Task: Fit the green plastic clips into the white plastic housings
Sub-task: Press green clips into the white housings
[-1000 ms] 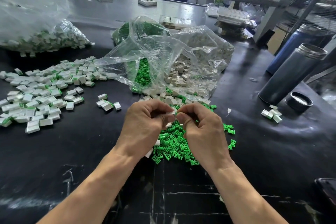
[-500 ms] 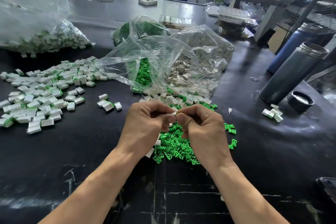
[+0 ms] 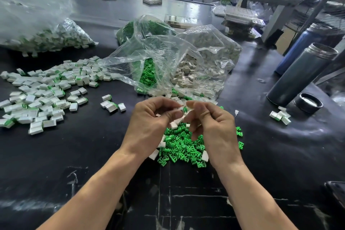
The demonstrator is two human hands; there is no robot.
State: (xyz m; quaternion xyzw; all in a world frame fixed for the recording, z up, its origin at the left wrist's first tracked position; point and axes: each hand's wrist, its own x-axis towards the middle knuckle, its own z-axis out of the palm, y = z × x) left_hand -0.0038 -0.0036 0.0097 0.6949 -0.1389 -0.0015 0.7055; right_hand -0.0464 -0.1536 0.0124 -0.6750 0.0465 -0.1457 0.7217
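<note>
From the head view, the two hands had drawn slightly apart above the loose pile of green clips (image 3: 182,147). A second before, their fingertips were pressed tight together over that pile, closed round one small part. Now a narrow gap showed between them, and in it a white housing (image 3: 180,108) with a green clip (image 3: 185,110) at its right end. The left hand (image 3: 149,127) pinched the housing, thumb and curled fingers clamped on it. The right hand (image 3: 212,127) had its fingers curled, tips at the clip; whether they gripped the clip or only pressed it could not be told. That opening suggested the clip had gone into its housing, or was nearly seated, so this piece looked close to finished and due for the heap of assembled pieces (image 3: 43,97) lying well to the left of the clip pile on the bench (image 3: 74,155).

Half a second earlier the hands were joined as well, so the parting was recent. Nothing else had shifted. The clear bag (image 3: 168,58) of clips and housings lay just behind the clip pile. A second bag of finished parts (image 3: 48,37) sat far behind and left. The grey flask (image 3: 302,74) and its cap (image 3: 308,102) lay well to the right, with a few stray pieces (image 3: 280,116) near them.
</note>
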